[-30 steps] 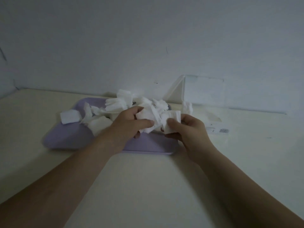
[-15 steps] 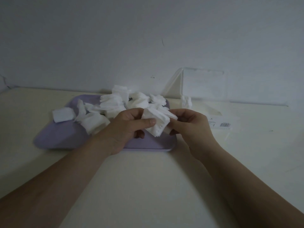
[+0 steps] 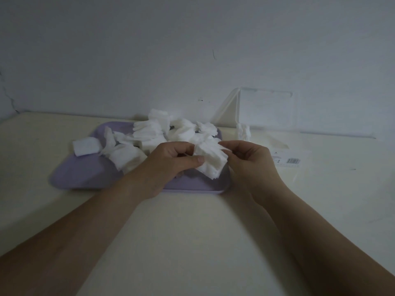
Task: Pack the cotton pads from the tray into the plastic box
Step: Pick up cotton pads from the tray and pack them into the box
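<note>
A lilac tray (image 3: 85, 174) lies on the pale table, heaped with several white cotton pads (image 3: 154, 133). Over the tray's front right corner my left hand (image 3: 171, 163) grips a stack of pads (image 3: 210, 162) between thumb and fingers. My right hand (image 3: 250, 159) meets the same stack from the right, its fingertips pinching the stack's upper edge. The clear plastic box (image 3: 267, 110) stands with its lid raised against the wall at the back right. A few pads (image 3: 243, 131) stand at the box's left front corner.
One loose pad (image 3: 86, 146) hangs over the tray's left rim. A clear wrapper with a barcode label (image 3: 288, 160) lies flat to the right of my right hand. A grey wall runs close behind the table.
Both hands have gathered the pads into one stack and lifted it slightly. My right hand moved from gripping a separate pad to pinching the stack's edge.
</note>
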Action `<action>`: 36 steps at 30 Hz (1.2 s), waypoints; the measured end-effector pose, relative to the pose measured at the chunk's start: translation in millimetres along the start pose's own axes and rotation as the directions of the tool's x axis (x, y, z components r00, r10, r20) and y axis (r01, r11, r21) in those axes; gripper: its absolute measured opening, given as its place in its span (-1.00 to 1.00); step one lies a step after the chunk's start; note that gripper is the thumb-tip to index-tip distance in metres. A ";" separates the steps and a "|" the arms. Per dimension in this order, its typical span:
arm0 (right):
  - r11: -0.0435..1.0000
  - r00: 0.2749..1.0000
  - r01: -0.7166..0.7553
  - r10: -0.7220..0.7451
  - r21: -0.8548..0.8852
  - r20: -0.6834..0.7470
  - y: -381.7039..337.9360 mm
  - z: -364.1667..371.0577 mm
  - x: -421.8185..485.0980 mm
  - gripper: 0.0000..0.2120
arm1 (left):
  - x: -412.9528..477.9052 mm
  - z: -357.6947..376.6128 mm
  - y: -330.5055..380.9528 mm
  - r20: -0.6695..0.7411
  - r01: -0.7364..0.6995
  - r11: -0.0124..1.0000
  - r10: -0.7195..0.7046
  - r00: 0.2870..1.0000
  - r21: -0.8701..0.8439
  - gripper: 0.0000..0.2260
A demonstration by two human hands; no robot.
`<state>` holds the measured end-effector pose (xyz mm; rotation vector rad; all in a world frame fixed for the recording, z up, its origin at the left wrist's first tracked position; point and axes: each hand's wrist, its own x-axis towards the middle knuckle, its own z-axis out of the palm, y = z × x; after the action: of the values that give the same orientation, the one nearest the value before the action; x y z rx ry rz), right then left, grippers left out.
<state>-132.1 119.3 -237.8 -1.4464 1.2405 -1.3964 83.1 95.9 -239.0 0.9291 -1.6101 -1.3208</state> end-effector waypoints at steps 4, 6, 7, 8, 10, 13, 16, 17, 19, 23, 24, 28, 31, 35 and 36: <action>1.000 0.999 0.001 -0.002 0.032 0.051 3.4 0.2 0.9 -0.85 | 2.3 5.4 -6.0 -0.131 -0.036 0.999 0.041 0.991 0.035 -0.93; 0.997 0.997 0.003 -0.008 0.072 0.072 3.0 0.4 1.0 -0.86 | 3.3 7.0 -8.8 -0.166 -0.047 0.994 0.063 0.984 0.096 -0.87; 0.996 0.997 0.008 -0.015 0.084 0.079 2.6 0.4 0.9 -0.86 | 3.8 7.2 -10.4 -0.172 -0.045 0.991 0.067 0.983 0.128 -0.77; 0.996 0.996 0.012 -0.020 0.088 0.084 2.4 0.5 0.5 -0.86 | 4.3 8.0 -11.8 -0.176 -0.041 0.985 0.071 0.982 0.167 -0.68; 0.997 0.995 0.013 -0.021 0.080 0.098 2.8 0.0 0.2 -0.85 | 4.1 9.7 -12.3 -0.188 -0.029 0.971 0.076 0.979 0.239 -0.58; 0.991 0.986 0.002 -0.024 0.135 0.163 0.9 -2.3 0.7 -0.85 | 3.5 9.8 -10.3 -0.157 -0.039 0.972 0.077 0.985 0.233 -0.63; 0.973 0.952 -0.018 -0.054 0.230 0.302 -1.8 -3.0 -0.9 -0.70 | 2.0 8.8 -9.3 -0.147 -0.056 0.976 0.088 0.985 0.210 -0.72; 0.980 0.951 -0.005 -0.058 0.201 0.303 -0.9 -2.2 -1.4 -0.66 | 2.5 8.5 -9.2 -0.162 -0.060 0.973 0.098 0.982 0.223 -0.76; 0.997 0.972 0.062 -0.071 0.048 0.223 2.1 -0.4 -0.8 -0.69 | 3.1 8.7 -9.0 -0.207 -0.057 0.978 0.100 0.973 0.202 -0.85; 0.976 0.975 0.133 -0.097 -0.175 0.198 4.5 -1.7 -0.2 -0.69 | -0.5 11.3 -5.4 -0.112 -0.063 0.977 0.087 0.990 0.206 -0.65; 0.959 0.972 0.156 -0.106 -0.236 0.211 3.1 -1.5 -1.1 -0.68 | -1.1 12.4 -4.4 -0.095 -0.083 0.965 0.109 0.989 0.250 -0.70; 0.895 0.976 0.187 -0.121 -0.404 0.182 -1.1 4.6 -6.2 -0.54 | 1.3 12.6 -6.6 -0.154 -0.063 0.917 0.133 0.979 0.393 -0.89; 0.883 0.973 0.182 -0.099 -0.433 0.207 -1.2 10.0 -10.2 -0.42 | 3.0 9.2 -6.3 -0.156 -0.043 0.894 0.125 0.980 0.445 -0.88; 0.823 0.947 0.247 -0.091 -0.512 0.309 5.4 20.1 -15.3 -0.34 | 1.9 10.7 -5.6 -0.079 -0.091 0.845 0.155 0.985 0.526 -0.91; 0.814 0.941 0.263 -0.098 -0.518 0.323 6.1 22.3 -15.7 -0.34 | 1.8 11.5 -6.6 -0.053 -0.105 0.837 0.157 0.986 0.537 -0.92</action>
<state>-109.8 130.8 -250.1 -2.1341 1.4109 -0.9179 72.0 97.3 -246.4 1.1614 -1.9705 -0.7201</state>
